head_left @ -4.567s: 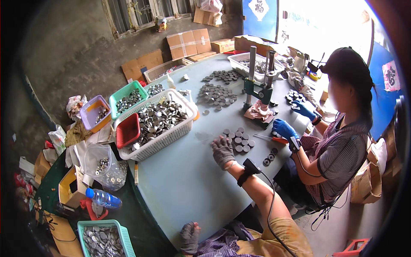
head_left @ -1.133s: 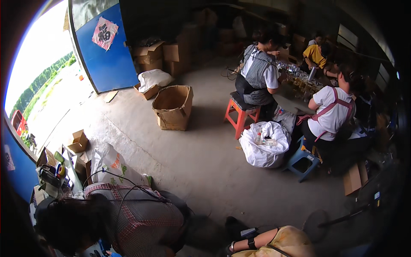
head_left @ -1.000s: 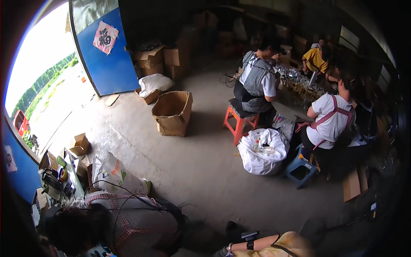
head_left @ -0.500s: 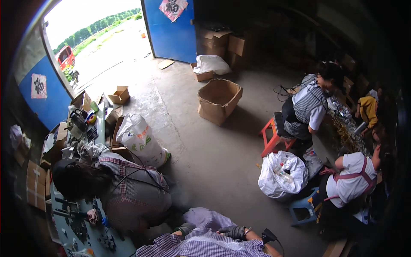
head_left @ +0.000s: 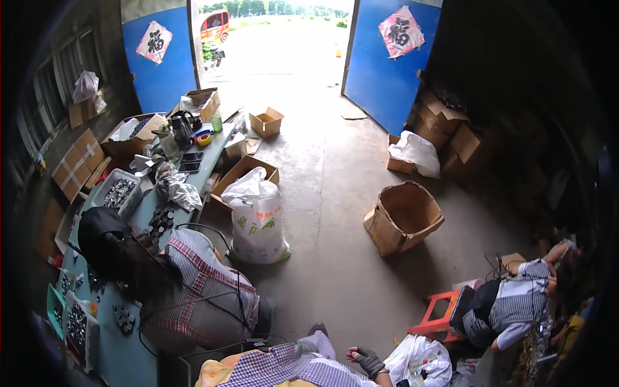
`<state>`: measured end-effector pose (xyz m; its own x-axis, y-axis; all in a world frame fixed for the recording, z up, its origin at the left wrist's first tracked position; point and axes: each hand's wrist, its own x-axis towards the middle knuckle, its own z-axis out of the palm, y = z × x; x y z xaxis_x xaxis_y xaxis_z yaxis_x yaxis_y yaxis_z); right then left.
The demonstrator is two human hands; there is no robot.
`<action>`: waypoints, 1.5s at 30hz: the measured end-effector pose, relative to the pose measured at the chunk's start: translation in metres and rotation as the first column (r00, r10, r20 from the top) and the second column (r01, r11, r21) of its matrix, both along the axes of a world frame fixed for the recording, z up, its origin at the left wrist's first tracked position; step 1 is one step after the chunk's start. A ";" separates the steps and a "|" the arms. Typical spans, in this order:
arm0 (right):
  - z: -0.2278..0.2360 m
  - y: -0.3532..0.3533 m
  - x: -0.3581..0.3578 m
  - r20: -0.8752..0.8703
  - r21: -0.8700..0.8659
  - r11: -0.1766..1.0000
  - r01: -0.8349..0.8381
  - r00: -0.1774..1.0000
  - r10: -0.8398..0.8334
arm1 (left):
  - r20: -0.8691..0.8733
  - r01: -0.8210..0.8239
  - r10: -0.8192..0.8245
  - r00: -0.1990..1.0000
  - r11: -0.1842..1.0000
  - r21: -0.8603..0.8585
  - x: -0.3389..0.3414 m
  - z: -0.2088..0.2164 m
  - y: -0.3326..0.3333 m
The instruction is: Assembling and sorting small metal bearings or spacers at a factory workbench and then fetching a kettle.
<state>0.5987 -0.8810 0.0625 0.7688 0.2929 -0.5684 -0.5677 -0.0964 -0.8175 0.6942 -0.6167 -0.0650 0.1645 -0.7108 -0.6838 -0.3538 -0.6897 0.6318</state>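
My right hand [head_left: 369,361], in a grey fingerless glove, hangs at my right side. Its bare fingers are loosely bent and apart, with nothing visible in them. A white sack [head_left: 433,353] with clear bottles on top stands just beyond it. What looks like the grey glove of my left hand [head_left: 305,348] shows against my purple checked garment [head_left: 271,367]; its fingers are hidden. One dark shoe [head_left: 318,329] pokes out ahead of me. Yellow-orange cloth [head_left: 219,373] lies along my left side.
At left, a person [head_left: 200,290] bends over a long table [head_left: 132,355] holding dark round parts and tubs. A full white sack [head_left: 258,226] stands behind them. An open cardboard box [head_left: 403,219] sits mid-floor. Another person [head_left: 516,297] sits on a red stool [head_left: 442,316]. Blue doors [head_left: 387,77] flank the bright doorway.
My view has swung left, so the doorway and table sit more centrally. My right hand now hangs apart from the garment where it rested before. The seated workers have shifted toward the right rim.
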 end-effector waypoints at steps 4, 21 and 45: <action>-0.012 -0.089 0.099 -0.180 -0.189 0.952 0.240 0.945 -0.274 | 0.014 -0.149 0.148 0.989 0.984 0.095 0.110 0.065 -0.018; -0.104 -0.193 0.619 -0.581 -0.437 0.860 -0.264 0.813 -0.046 | 0.272 -0.859 0.817 0.508 0.504 0.090 0.510 0.011 0.008; 0.098 -0.011 1.501 -0.370 -0.303 0.783 -0.543 0.824 0.429 | 0.413 -0.821 0.759 0.504 0.570 -0.045 1.320 0.043 0.137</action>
